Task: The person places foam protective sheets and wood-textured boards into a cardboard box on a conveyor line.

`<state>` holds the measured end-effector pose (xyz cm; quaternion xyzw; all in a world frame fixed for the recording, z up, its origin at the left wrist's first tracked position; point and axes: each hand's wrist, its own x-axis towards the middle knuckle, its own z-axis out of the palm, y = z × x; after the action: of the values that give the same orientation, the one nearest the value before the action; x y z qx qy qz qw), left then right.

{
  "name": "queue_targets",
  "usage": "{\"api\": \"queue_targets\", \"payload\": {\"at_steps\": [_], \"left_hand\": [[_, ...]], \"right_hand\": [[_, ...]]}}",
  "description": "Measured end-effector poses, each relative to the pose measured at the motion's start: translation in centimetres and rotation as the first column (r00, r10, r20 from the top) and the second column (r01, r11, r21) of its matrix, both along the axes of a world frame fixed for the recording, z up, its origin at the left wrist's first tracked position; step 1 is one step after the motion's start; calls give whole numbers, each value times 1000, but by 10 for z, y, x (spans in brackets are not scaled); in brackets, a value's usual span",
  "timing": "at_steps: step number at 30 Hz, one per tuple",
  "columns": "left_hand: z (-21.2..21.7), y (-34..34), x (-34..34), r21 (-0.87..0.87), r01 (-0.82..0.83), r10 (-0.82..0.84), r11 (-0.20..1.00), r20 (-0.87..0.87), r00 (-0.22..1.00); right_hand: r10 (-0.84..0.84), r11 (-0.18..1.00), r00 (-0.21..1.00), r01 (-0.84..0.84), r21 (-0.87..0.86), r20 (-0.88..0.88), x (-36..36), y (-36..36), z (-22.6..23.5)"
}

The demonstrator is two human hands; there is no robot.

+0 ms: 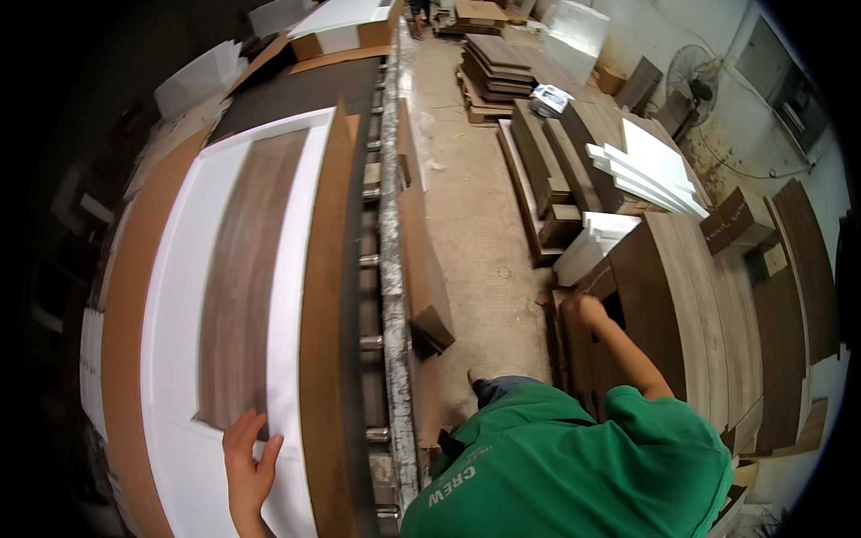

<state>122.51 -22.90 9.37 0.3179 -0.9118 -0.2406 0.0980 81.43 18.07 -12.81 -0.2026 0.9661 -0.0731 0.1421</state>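
My left hand point(248, 462) is open, thumb apart from the fingers, over the lower end of a grey-brown wood-grain panel point(247, 269). The panel lies framed by white foam-like edging point(291, 278) inside a long open cardboard carton point(327, 296). Whether my fingertips press on the panel or hover cannot be told. On the other side, my bare right arm stretches from a green sleeve. My right hand point(587, 311) looks curled closed, slightly blurred, beside a stack of brown wood-grain boards point(641, 287). Anything inside its fingers is hidden.
A roller conveyor with a worn metal rail point(395, 296) bears the carton. Right of the aisle point(484, 233), white pieces point(646, 170) lie on stacked boards. A standing fan point(695, 76) is by the wall. Folded cardboard point(426, 296) leans against the rail.
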Motion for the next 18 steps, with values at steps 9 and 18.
{"api": "queue_targets", "payload": {"at_steps": [9,18], "left_hand": [[-50,134,-116,113,-6,55,994,-440,896],[-170,185,-333,209,120,-74,970,-219,973]], "right_hand": [[126,926,820,-299,230,559,-47,61,-90],[97,995,936,-84,-52,337,-224,51,-133]]}}
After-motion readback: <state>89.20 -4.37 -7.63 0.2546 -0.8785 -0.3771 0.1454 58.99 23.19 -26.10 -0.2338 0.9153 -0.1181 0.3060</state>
